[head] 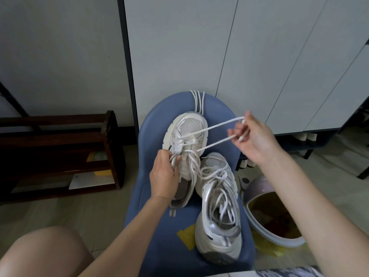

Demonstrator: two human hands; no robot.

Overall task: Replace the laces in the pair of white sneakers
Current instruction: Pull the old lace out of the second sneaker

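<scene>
Two white sneakers lie on a blue chair seat. The far sneaker points away from me, and my left hand grips its side by the tongue. A white lace runs taut from its lower eyelets out to the right in two strands. My right hand pinches both lace ends, raised above the seat's right edge. The near sneaker lies by my right forearm with loose laces tangled over its opening. Spare white laces hang over the chair's far edge.
A dark wooden shoe rack stands on the left. A bin with a yellow liner sits on the floor at the right. White cabinet doors rise behind the chair. My bare knee is at the lower left.
</scene>
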